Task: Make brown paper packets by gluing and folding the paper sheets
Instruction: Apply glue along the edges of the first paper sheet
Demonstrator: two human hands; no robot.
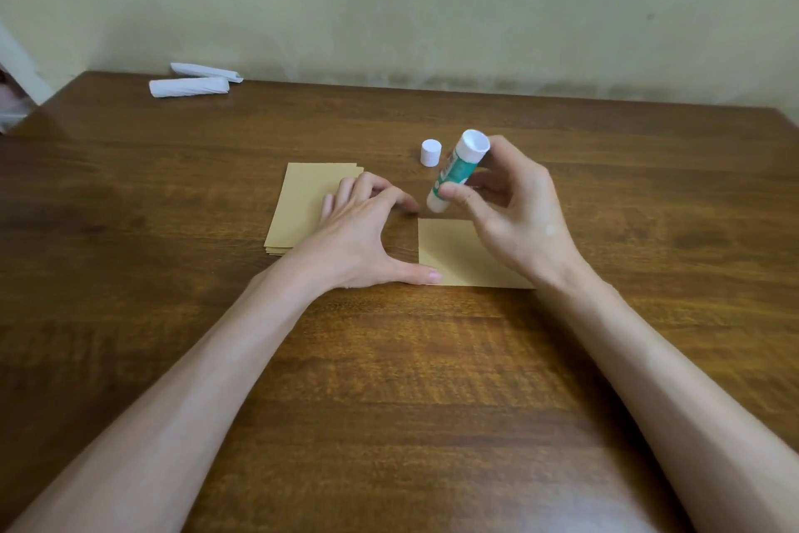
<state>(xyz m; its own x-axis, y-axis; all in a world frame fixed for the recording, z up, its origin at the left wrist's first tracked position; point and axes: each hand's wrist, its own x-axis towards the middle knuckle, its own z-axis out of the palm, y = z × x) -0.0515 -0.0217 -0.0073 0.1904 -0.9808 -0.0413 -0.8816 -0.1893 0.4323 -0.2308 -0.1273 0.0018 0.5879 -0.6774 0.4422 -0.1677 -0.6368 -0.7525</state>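
While the right hand (514,208) grips the uncapped glue stick (454,173) between thumb and fingers, tilted, its lower end near the far left corner of the single brown sheet (449,256), the left hand (363,238) lies spread flat, thumb pressing that sheet's near left corner, outer fingers on the stack of sheets (298,208). Cap (430,152): upright on table (389,381), beyond. Step, as judged: gluing, barely begun. Next: bring stick down along one edge, sheet pinned.

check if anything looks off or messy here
Nothing spilled or damaged. The stack of brown paper sheets is slightly fanned at its far corner, and the white cap stands apart from the glue stick, which the right hand holds. Both fit work in progress.
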